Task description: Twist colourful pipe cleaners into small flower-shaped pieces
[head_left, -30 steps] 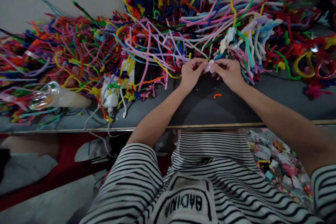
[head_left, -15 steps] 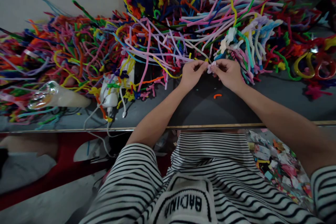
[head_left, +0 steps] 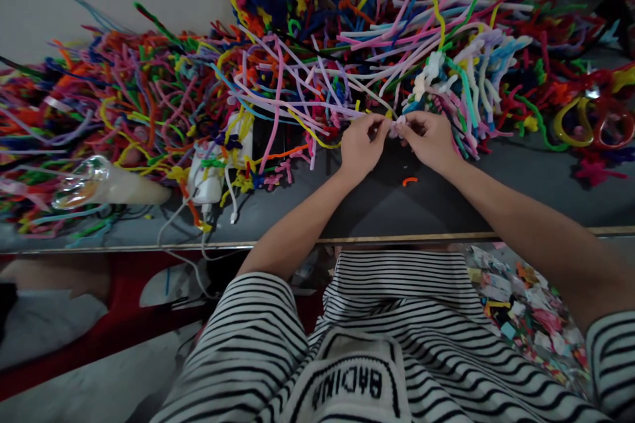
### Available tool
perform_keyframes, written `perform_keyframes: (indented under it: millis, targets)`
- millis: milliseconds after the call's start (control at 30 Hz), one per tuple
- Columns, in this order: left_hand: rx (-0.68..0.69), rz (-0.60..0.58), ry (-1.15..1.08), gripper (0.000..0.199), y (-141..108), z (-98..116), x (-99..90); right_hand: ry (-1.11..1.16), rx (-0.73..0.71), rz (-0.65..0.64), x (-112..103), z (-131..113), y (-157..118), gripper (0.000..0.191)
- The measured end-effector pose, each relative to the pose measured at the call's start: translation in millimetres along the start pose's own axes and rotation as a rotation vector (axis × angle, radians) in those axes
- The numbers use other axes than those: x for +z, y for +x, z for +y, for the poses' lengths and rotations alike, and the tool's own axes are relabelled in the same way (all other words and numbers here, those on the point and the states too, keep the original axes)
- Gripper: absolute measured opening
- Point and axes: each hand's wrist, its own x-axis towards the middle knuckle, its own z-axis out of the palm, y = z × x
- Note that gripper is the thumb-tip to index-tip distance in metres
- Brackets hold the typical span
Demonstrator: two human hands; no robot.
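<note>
Pale lilac pipe-cleaner piece (head_left: 399, 125): located between the fingertips of both hands, above the grey tabletop (head_left: 387, 211), at the near edge of the multicoloured pipe-cleaner pile (head_left: 159, 89). Left hand (head_left: 363, 145): thumb and index finger pinched together on the piece's left side. Right hand (head_left: 430, 140): thumb and index finger clamped on its right side. An orange offcut (head_left: 410, 181) lies on the tabletop, nearer the front edge. Scissors (head_left: 592, 92) with yellow and red handles rest well to the right.

Pipe cleaners (head_left: 278, 79) lie heaped across the back of my bench (head_left: 446, 208), scissors (head_left: 592, 90) right, power adapter (head_left: 206, 180) left.
</note>
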Motion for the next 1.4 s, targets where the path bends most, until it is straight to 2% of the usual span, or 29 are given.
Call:
perform_keyframes:
  millis: [200,467,767,867,1000,1200,1300,1400]
  targets:
    - [-0.091,-0.079,-0.083,0.030,2.4,1.5,-0.7,-0.072,-0.047,0.000,-0.4,0.7,-0.2,0.047]
    - [-0.143,-0.029,-0.137,0.037,-6.1,11.2,4.0,-0.103,-0.092,0.038,-0.2,0.8,-3.0,0.042]
    - [-0.229,-0.115,-0.481,0.045,-1.9,-4.4,14.9,0.045,-0.010,-0.020,-3.5,5.0,-0.1,0.044]
    - [-0.249,-0.140,-0.533,0.044,0.0,-8.8,17.2,0.072,0.028,-0.029,-4.1,7.1,1.2,0.046]
    - [-0.254,-0.123,-0.533,0.046,2.4,-12.2,18.8,0.117,0.077,-0.016,-4.7,6.2,3.5,0.046]
    - [-0.150,-0.092,-0.436,0.048,2.2,-9.3,13.0,0.223,0.085,-0.080,-7.1,-1.4,5.7,0.045]
    - [-0.154,-0.058,-0.383,0.046,2.1,-9.3,9.9,0.235,0.081,-0.120,-7.1,-0.6,6.4,0.044]
    - [-0.186,-0.033,-0.351,0.042,2.9,-11.4,9.5,0.182,0.101,-0.095,-6.2,4.3,6.6,0.044]
